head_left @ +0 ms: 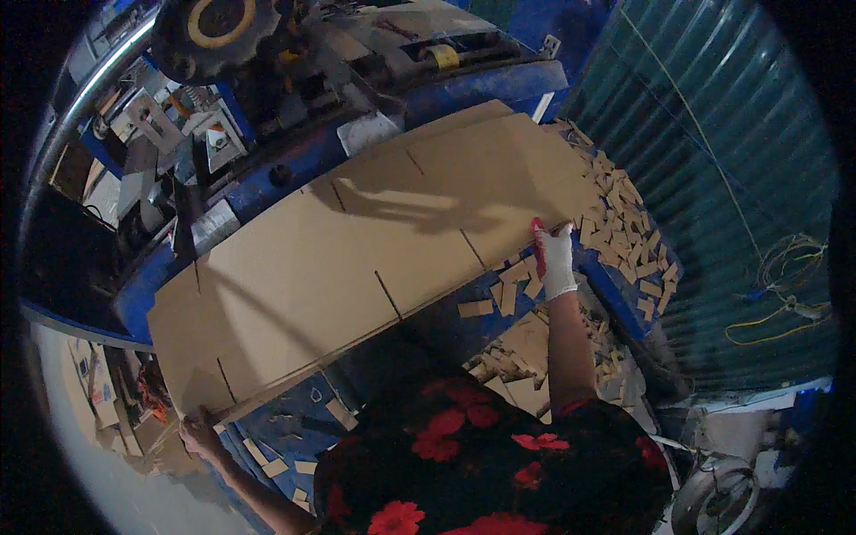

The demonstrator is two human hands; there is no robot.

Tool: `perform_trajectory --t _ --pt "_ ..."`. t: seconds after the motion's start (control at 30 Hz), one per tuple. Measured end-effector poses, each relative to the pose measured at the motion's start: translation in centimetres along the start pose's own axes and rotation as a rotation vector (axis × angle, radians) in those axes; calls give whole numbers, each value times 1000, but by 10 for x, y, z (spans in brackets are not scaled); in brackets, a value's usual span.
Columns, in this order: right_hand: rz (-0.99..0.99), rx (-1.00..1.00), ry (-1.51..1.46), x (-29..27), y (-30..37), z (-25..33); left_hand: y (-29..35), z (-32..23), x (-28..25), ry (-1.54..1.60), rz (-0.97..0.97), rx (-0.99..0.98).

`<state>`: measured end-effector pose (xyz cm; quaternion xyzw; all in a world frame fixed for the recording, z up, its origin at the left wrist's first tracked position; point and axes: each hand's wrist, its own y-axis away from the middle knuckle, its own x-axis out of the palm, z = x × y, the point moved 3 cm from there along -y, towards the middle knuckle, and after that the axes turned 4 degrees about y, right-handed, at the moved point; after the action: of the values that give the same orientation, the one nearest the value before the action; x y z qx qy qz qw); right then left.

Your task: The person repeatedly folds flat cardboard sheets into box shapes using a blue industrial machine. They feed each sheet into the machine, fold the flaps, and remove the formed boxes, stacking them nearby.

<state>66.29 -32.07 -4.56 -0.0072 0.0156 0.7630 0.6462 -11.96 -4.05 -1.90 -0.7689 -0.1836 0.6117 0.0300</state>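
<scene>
A long slotted brown cardboard sheet (357, 250) lies tilted across a blue machine bed (473, 89), on top of more sheets. My right hand (555, 260), in a white glove with red fingertips, grips the sheet's near right edge. My bare left hand (201, 434) holds its lower left corner. Both arms are spread wide, with the sheet between them. My dark top with red flowers fills the lower middle.
Several small cardboard offcuts (624, 223) are piled to the right of the sheet and scattered below it. A round toothed machine wheel (214, 27) sits at top left. A corrugated metal wall (731, 178) with yellow wire stands to the right.
</scene>
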Motion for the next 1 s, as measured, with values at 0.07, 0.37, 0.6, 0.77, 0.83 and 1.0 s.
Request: perform_trajectory --t 0.07,0.37,0.6,0.77,0.83,1.0 --pt "5 77 34 3 2 -3 1 -9 -6 -71 -52 -68" --pt "179 76 -94 7 8 -6 -1 -21 -1 130 -15 -153" --pt "90 -33 37 2 3 -1 -6 -27 7 297 -163 66" --pt "442 124 -147 3 21 14 -1 -52 23 -47 -25 -330" --pt "522 42 -160 3 32 27 12 -61 18 -170 14 -489" --pt "246 93 54 -13 25 57 22 -81 -18 147 8 -264"
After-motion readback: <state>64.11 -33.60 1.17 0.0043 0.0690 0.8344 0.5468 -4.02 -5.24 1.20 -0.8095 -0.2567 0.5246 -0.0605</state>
